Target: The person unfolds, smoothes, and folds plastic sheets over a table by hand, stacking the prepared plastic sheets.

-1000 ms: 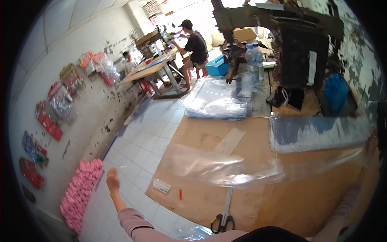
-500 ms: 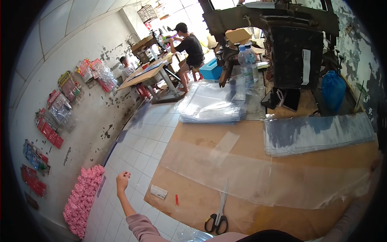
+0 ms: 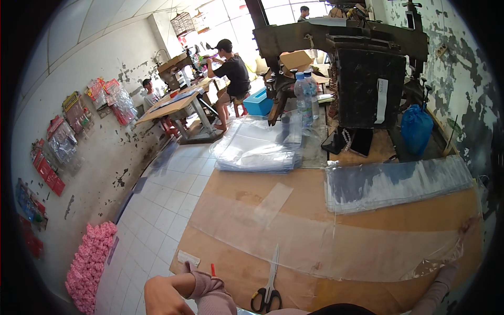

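A long clear plastic sheet (image 3: 294, 236) lies across the brown work table, its right end crumpled and partly raised. At that end is my right hand (image 3: 465, 226), dim and small; whether its fingers grip the sheet is unclear. My left hand (image 3: 165, 295) is bent downward at the lower edge, beside the table's left front corner, with its fingers mostly hidden. Black-handled scissors (image 3: 270, 289) rest at the front of the table, blades pointing away across the sheet's near edge. A small red stick-like piece (image 3: 213, 270) and a whitish flat block (image 3: 188, 258) lie near my left sleeve.
Stacked clear plastic sheets (image 3: 257, 147) and bottles (image 3: 303, 100) stand at the back. A black machine (image 3: 370, 86) rises behind another sheet stack (image 3: 399, 184). A blue bag (image 3: 416, 130) hangs right. Pink bundles (image 3: 92, 262) line the left floor. A person (image 3: 231, 71) sits beyond.
My left hand has come from above the floor, where it was closed, back toward my body and down. My view has shifted slightly. The sheet and scissors keep their places on the table.
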Available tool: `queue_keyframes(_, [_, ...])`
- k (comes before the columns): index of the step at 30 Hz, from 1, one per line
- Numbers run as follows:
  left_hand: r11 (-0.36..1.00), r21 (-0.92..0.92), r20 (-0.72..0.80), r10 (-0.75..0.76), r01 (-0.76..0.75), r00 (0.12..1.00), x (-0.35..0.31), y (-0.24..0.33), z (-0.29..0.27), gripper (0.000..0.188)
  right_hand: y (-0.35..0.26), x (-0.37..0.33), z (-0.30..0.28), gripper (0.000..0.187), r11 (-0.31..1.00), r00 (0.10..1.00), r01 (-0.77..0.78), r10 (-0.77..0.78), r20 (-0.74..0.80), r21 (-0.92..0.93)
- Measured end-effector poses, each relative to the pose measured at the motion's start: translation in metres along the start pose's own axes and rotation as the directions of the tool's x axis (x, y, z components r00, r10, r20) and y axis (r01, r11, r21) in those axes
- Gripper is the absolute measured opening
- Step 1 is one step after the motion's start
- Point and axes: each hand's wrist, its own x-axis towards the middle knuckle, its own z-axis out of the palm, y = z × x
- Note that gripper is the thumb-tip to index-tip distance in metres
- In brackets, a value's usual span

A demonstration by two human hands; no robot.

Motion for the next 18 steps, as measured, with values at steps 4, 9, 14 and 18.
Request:
queue_keyframes(4, [1.0, 0.005, -0.032, -0.024, 0.024, 0.999, -0.001, -0.005, -0.003, 0.033, 0.005, 0.004, 0.0, 0.028, 1.0, 1.0, -0.024, 0.024, 0.017, 0.013])
queue_keyframes(9, [0.999, 0.037, -0.041, -0.028, 0.029, 0.999, -0.002, 0.0, -0.002, 0.032, 0.006, 0.006, -0.001, 0.028, 0.996, 0.997, -0.052, 0.049, 0.051, 0.067])
queue_keyframes(14, [0.998, 0.057, -0.013, 0.018, -0.017, 1.0, -0.019, 0.006, 0.003, 0.027, -0.033, -0.022, -0.008, 0.027, 1.0, 0.999, 0.028, -0.028, -0.031, 0.006])
queue_keyframes(18, [0.974, 0.179, -0.359, 0.195, -0.137, 0.913, -0.079, 0.034, -0.008, 0.032, -0.006, -0.043, 0.101, 0.027, 0.988, 0.989, -0.146, 0.147, 0.022, -0.048])
